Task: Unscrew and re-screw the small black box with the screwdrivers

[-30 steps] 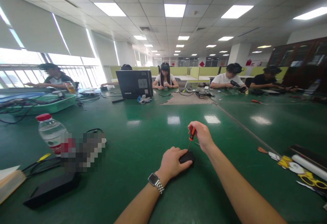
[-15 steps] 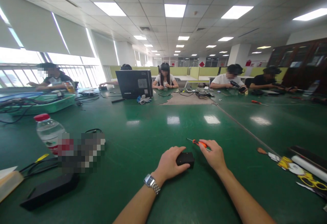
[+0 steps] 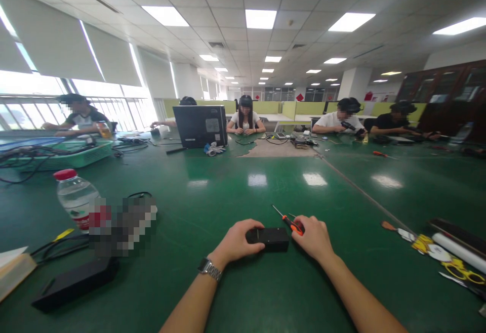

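Note:
A small black box (image 3: 268, 238) lies on the green table (image 3: 235, 191) in front of me. My left hand (image 3: 234, 242) grips its left end; a metal watch sits on that wrist. My right hand (image 3: 313, 237) touches the box's right end and holds a small orange-handled screwdriver (image 3: 288, 219), its thin tip pointing up and to the left, away from me.
A water bottle (image 3: 75, 199) with a red cap stands at left by a blurred patch, black cables and a flat black device (image 3: 74, 283). Scissors (image 3: 461, 267), tools and a white roll lie at right. Several people sit at the far side behind a laptop (image 3: 200, 125).
My right hand lowered the screwdriver from upright over the box to lying nearly flat, then came in against the box's right end. My left hand slid left, uncovering more of the box.

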